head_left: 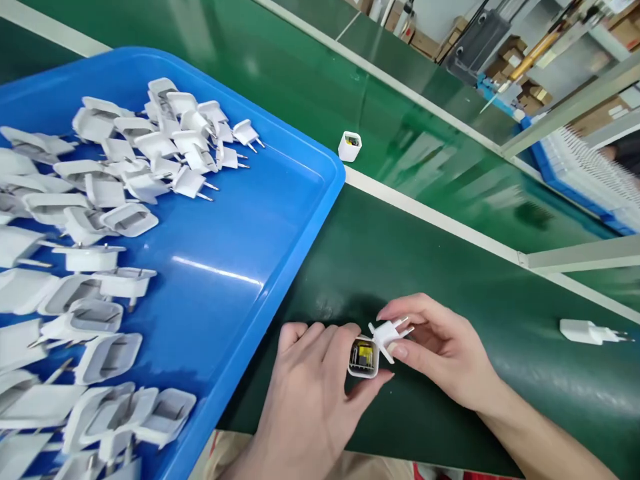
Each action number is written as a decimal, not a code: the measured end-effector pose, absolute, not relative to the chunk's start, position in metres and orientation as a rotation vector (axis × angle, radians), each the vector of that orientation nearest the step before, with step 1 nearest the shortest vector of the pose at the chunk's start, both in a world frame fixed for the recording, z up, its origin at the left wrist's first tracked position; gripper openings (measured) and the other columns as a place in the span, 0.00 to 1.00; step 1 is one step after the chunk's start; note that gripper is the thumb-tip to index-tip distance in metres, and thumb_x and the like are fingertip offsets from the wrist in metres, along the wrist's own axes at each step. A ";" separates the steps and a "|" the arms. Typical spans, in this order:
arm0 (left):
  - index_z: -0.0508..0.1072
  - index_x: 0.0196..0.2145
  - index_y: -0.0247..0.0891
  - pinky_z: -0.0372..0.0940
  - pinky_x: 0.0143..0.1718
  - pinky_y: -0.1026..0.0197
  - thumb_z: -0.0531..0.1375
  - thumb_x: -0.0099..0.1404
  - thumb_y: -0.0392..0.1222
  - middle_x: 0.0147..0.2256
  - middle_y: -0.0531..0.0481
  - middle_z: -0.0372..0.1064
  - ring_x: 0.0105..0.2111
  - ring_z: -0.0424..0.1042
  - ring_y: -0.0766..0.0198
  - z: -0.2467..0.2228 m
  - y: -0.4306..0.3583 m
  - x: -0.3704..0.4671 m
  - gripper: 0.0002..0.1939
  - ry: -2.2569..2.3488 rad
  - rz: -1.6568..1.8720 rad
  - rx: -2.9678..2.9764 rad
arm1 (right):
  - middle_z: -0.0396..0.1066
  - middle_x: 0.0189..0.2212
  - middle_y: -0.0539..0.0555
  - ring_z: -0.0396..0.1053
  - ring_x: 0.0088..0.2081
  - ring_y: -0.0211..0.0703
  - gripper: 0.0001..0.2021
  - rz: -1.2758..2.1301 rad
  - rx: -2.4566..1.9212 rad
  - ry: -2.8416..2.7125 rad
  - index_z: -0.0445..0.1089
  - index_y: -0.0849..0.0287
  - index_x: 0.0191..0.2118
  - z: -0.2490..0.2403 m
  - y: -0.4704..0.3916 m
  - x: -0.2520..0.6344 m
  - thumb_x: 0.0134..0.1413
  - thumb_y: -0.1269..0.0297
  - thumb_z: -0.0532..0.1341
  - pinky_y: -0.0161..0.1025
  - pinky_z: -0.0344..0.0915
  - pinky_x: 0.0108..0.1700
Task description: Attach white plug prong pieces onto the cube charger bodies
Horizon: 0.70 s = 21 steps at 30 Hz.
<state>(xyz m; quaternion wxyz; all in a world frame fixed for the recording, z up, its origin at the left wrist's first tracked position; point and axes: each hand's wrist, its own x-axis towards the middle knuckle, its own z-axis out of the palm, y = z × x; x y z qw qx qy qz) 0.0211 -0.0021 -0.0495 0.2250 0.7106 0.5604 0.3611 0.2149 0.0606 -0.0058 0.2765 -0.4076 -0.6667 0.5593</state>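
Pinched in the right hand (443,353), a white plug cap (387,335) tilts at the mouth of a white case (364,375) clasped by the left hand (317,377), low centre of frame.

Held by so little, the cap could twist or slip if the thumb shifts; pressed in askew, it could snag on the rim or bend the yellow-topped parts (365,353) inside. Whether cap and rim touch, I cannot tell. Glossy dark green bench (450,267) runs beneath, crossed slantwise by a white rail (425,213); a blue tray (240,233) of loose caps (105,191) fills the left. Another case (349,148) stands upper centre near the tray's corner, a charger (581,331) lies far right, and cardboard boxes (537,99) and a second blue tray (549,171) sit upper right.
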 end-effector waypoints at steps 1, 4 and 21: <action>0.68 0.46 0.38 0.50 0.38 0.54 0.62 0.73 0.50 0.31 0.54 0.69 0.30 0.66 0.60 -0.050 -0.002 0.020 0.13 1.527 0.985 1.963 | 0.75 0.37 0.49 0.71 0.35 0.38 0.10 1.409 -1.072 -1.888 0.73 0.48 0.50 -0.004 0.060 0.215 0.65 0.65 0.67 0.34 0.69 0.36; 0.67 0.47 0.39 0.50 0.39 0.53 0.58 0.76 0.49 0.33 0.54 0.70 0.31 0.66 0.60 -0.050 -0.002 0.019 0.11 1.475 0.948 1.960 | 0.75 0.37 0.52 0.69 0.34 0.41 0.11 1.132 -0.955 -2.204 0.73 0.52 0.51 0.001 0.058 0.213 0.65 0.71 0.65 0.38 0.67 0.36; 0.68 0.45 0.41 0.50 0.39 0.53 0.58 0.74 0.41 0.34 0.55 0.72 0.30 0.66 0.59 -0.048 -0.002 0.020 0.04 1.466 0.942 1.856 | 0.75 0.38 0.56 0.70 0.34 0.49 0.17 0.738 -0.890 -2.452 0.67 0.56 0.54 0.000 0.043 0.203 0.63 0.77 0.63 0.48 0.69 0.34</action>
